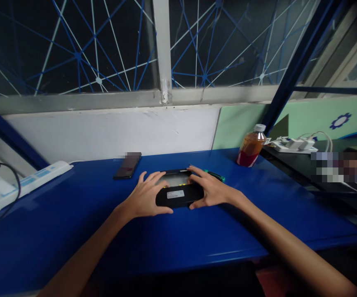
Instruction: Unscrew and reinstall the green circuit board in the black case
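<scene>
Both hands grip a black plastic case [163,200] with rounded ends, which rests on or just over the blue table. A small white label [175,194] is on its near part. Behind the label lies a greyish recessed or see-through area with small yellow bits along it; I cannot make out the kind of device. My left hand [149,196] holds the left end, thumb along the near edge and fingers over the far side. Around the right end curls my right hand [207,189]. Partly hidden behind that hand is a tool with a green and black handle [217,175].
A dark phone [127,166] lies at the back left of the blue table [178,243]. On the far left runs a white power strip [36,180] with a black cable. A bottle of amber drink [252,146] stands back right; beyond it is another power strip [292,145].
</scene>
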Demonstrator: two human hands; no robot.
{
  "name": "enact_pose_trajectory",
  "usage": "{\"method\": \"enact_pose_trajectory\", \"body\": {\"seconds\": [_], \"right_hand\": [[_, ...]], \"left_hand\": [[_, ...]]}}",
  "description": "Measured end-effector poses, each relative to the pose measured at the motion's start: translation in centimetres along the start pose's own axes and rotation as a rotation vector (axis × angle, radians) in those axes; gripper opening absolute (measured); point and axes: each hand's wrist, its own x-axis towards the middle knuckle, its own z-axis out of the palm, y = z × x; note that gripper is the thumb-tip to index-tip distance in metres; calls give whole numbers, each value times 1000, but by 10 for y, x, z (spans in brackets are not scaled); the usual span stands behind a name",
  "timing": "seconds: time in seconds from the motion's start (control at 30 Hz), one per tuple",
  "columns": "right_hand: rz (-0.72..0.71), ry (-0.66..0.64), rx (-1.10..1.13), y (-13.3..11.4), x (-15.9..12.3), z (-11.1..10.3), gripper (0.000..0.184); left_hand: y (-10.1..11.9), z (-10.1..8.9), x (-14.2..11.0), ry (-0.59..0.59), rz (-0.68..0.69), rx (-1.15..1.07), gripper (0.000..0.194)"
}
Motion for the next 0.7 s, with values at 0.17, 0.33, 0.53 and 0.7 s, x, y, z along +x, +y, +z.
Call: {"method": "enact_pose_trajectory", "body": {"seconds": [0.17, 0.33, 0.53, 0.7], "right_hand": [[-25, 6, 4, 1, 1, -1, 70], [-4, 6, 39, 2, 0, -4, 66], [11, 5, 90, 3, 0, -10, 55], [7, 19, 103, 3, 1, -12, 45]], "left_hand": [[-2, -12, 1, 0, 35, -26, 62], [-2, -19, 2, -29, 54, -29, 51], [2, -29, 2, 47, 90, -36, 22], [2, -32, 3, 136, 102, -49, 13]]}}
